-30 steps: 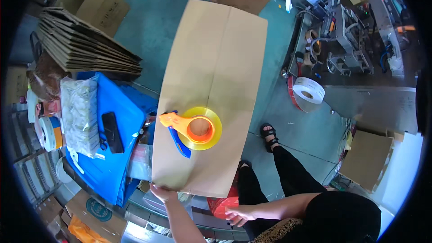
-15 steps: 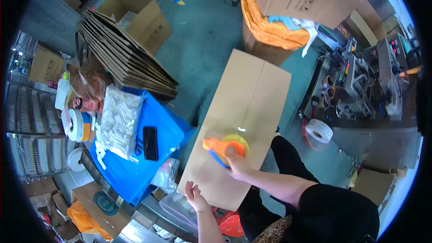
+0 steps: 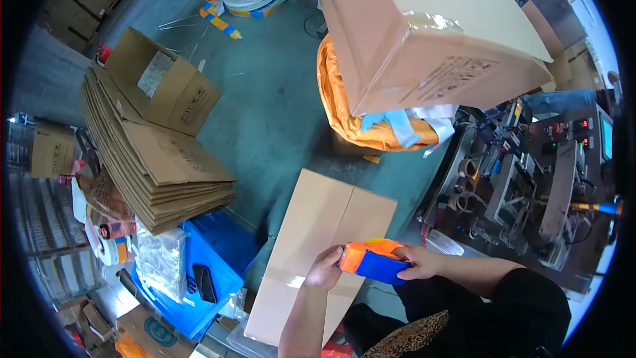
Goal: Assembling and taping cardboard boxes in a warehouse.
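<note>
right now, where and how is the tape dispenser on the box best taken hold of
Probably by its blue handle end, coming from the person's right. The tape dispenser lies lengthwise across the flat cardboard box, orange head toward the left hand and blue body toward the right hand, which already wraps that end. The head end looks bulkier and sits by the seam.

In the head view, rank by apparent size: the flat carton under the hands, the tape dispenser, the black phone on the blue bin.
Largest to smallest, as seen:
1. flat carton
2. tape dispenser, in the right hand
3. black phone
</note>
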{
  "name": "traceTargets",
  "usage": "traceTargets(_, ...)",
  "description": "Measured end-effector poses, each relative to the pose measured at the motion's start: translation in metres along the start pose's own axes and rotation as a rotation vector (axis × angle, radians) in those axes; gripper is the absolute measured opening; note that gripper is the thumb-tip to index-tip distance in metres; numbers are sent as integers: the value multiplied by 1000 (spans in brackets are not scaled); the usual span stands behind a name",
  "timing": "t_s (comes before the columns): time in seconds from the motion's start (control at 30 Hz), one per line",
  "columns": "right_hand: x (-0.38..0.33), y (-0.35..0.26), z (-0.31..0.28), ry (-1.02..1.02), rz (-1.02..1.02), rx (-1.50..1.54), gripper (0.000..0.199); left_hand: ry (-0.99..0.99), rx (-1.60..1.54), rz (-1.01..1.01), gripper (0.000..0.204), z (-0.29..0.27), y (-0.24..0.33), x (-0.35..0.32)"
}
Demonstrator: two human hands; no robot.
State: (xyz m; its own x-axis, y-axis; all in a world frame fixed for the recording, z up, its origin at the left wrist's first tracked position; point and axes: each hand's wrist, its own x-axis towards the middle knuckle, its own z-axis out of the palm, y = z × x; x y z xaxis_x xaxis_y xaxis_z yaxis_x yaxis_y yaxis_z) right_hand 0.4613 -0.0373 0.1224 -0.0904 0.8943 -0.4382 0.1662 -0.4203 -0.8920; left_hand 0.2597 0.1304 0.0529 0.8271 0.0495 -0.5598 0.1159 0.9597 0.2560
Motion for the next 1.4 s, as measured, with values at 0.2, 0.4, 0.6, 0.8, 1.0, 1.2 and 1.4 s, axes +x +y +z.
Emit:
traceTargets(0.2,22,13,-45,108,111,-104,45,124,-14,-116,24,27,38,51)
traceTargets(0.4,54,22,-61,95,68,-192,52,352,292,0,18,11,42,83)
traceTargets(0.6,41,25,-99,-69,302,-300,52,661,742,467,9,-46,130,105)
traceTargets(0.8,-75,47,-124,145,486,-420,52,1012,708,503,12,-144,226,143)
traceTargets(1.0,-89,37,-126,252,391,-371,46,996,716,457,13,-173,202,186)
traceTargets(1.2,-103,61,-128,163,508,-368,47,953,715,440,14,-185,191,209)
traceTargets(1.4,-91,60,-133,156,531,-307,39,931,806,328,17,-199,155,237)
